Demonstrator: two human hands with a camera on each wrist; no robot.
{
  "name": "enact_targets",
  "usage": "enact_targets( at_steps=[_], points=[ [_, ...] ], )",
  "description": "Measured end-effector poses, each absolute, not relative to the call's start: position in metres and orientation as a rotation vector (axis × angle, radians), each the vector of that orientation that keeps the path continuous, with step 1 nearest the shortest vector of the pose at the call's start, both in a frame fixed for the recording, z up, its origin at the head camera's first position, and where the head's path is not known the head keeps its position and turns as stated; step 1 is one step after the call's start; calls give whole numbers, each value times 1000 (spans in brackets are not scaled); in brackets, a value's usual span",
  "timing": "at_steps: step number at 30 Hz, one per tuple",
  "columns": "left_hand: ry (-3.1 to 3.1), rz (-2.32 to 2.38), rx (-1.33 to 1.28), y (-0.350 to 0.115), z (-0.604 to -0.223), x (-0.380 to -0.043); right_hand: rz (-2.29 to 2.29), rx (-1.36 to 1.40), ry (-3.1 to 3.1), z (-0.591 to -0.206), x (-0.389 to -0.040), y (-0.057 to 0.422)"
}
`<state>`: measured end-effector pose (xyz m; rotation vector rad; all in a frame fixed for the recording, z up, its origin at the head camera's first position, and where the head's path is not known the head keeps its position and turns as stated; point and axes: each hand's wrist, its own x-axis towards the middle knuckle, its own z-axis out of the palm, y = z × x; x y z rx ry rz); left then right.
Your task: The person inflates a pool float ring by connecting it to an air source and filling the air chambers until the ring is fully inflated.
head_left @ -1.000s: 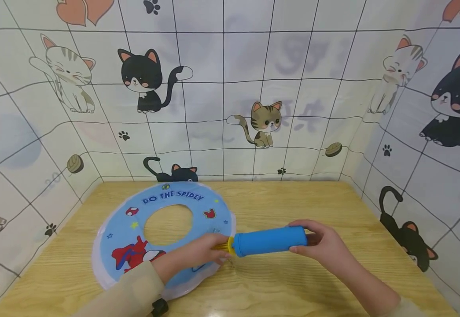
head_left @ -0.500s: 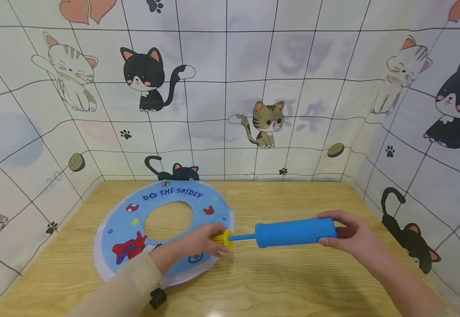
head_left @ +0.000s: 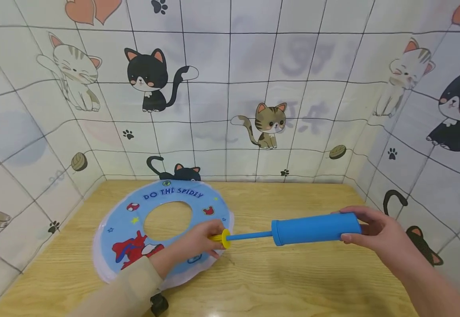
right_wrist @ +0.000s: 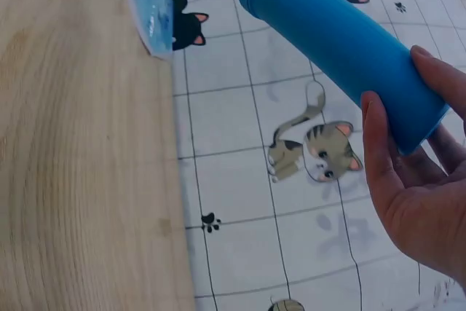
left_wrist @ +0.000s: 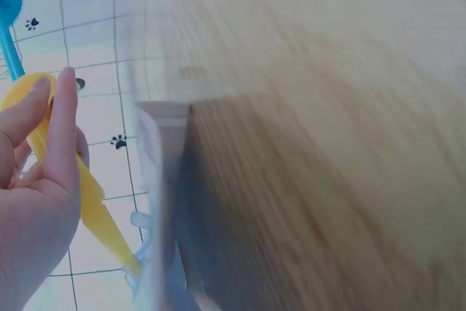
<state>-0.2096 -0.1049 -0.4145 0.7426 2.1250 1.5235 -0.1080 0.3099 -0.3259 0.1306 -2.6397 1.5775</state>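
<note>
A blue hand pump (head_left: 313, 229) is held sideways over the table, its thin rod drawn out of the barrel toward a yellow nozzle end (head_left: 225, 238). My left hand (head_left: 198, 240) pinches that yellow part between thumb and fingers. In the left wrist view the yellow nozzle (left_wrist: 95, 209) tapers down to a clear valve (left_wrist: 138, 267) on the swim ring. My right hand (head_left: 376, 229) grips the far end of the barrel, thumb on one side and fingers on the other. The light blue swim ring (head_left: 124, 220), printed with red figures, lies beneath my left hand and forearm.
The wooden table (head_left: 285, 281) ends at a cloth backdrop (head_left: 214, 88) with printed cats, which stands at the back and both sides. A small black object (head_left: 159, 304) shows under my left sleeve.
My right hand has moved right with the blue barrel, drawing it away from the yellow part and exposing more rod. My left hand has stayed nearly in place.
</note>
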Motion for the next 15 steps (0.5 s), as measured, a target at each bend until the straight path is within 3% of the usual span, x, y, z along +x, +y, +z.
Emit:
enact_targets(
  at_steps=[15],
  points=[
    [2142, 1533, 757, -76, -417, -210, 1679, 187, -2559, -345, -117, 241]
  ],
)
